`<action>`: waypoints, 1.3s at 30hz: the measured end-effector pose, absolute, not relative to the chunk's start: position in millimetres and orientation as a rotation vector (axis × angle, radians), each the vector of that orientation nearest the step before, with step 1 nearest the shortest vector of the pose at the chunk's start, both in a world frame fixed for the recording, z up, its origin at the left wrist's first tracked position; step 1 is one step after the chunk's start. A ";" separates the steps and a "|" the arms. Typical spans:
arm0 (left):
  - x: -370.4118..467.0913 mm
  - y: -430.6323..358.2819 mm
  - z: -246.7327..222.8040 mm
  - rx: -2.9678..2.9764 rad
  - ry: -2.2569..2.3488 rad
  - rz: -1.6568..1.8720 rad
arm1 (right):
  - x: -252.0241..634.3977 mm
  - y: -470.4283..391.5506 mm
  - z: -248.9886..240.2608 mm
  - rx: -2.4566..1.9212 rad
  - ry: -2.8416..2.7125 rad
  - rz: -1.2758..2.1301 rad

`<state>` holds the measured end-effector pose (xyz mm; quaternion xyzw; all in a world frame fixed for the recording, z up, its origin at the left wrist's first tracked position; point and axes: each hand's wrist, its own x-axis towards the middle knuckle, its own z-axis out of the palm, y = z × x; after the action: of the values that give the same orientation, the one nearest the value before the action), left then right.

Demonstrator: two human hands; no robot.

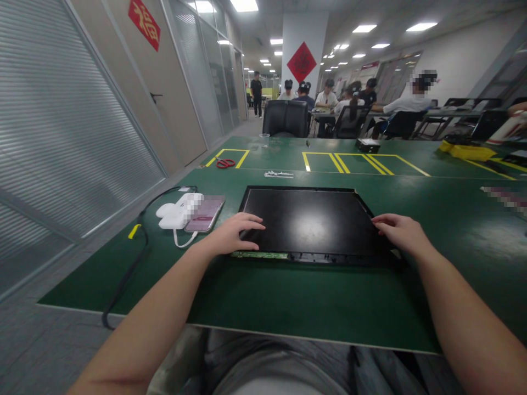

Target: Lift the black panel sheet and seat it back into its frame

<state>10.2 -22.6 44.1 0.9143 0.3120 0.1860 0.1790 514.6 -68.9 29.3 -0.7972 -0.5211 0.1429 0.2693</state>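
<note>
We see both bare forearms reaching forward from the bottom corners, stretched almost straight. Our left hand point(234, 233) lies palm down with fingers spread flat and pointing right. Our right hand point(398, 230) lies palm down too, fingers loosely together and pointing left, gripping nothing.

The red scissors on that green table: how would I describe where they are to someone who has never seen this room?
Start at the long green table and look to its far left end. There a yellow-taped rectangle is marked on the surface, and the red scissors lie inside it. They are the only red item on the table.
</note>
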 end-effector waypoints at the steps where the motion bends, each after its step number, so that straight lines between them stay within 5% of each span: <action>1: 9.3 -22.4 45.1 2.581 0.878 0.517 | 514.8 -68.9 29.2 -2.148 -1.409 0.386; 33: 7.0 -28.8 59.5 2.505 0.833 0.458 | 504.7 -73.3 37.2 -2.168 -1.421 0.365; 39: 4.2 -24.0 53.3 2.513 1.131 0.610 | 506.6 -74.4 38.2 -2.121 -1.378 0.397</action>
<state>4.2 -24.0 53.3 0.8790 0.3956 0.2133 0.1590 506.6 -74.4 38.2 -0.7937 -0.5157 0.1485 0.2864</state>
